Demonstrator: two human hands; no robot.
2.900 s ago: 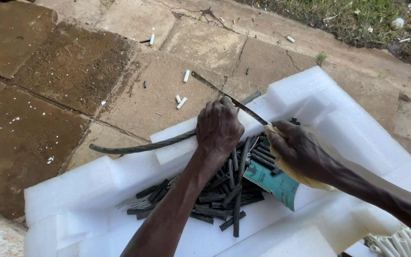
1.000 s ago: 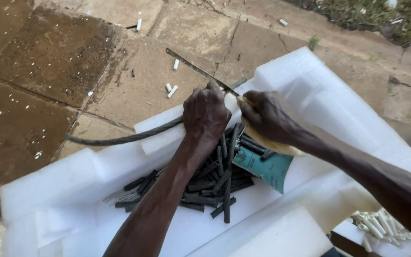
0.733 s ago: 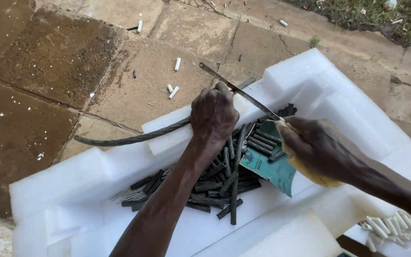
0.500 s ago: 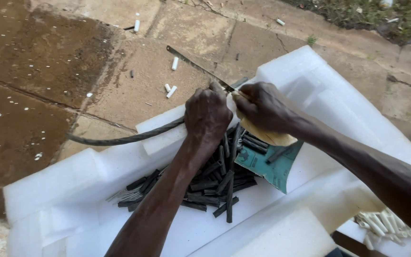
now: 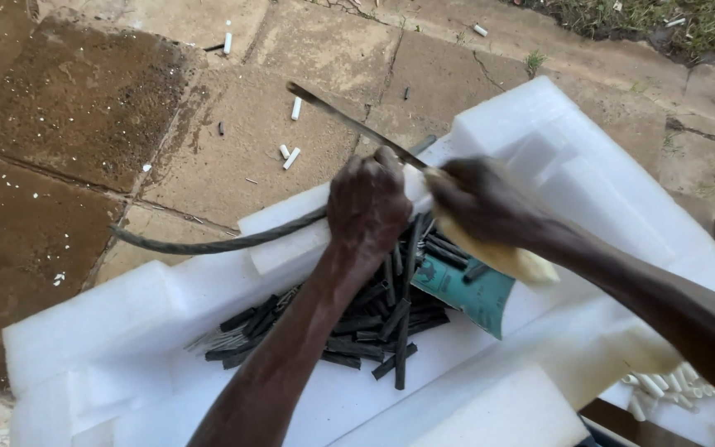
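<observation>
— Cable (image 5: 208, 245), one dark length, pinned on the white foam block (image 5: 539, 149) by the left hand (image 5: 367, 203), fingers closed over it.
— And the right hand (image 5: 482, 203)?
— Clamped around one thin blade (image 5: 341, 120). Cut black pieces (image 5: 374, 319): too many to count. Three white bits (image 5: 291, 153) on the paving.

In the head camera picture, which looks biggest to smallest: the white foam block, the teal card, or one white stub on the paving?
1. White foam block
2. Teal card
3. White stub, though it lies farther away.
</observation>
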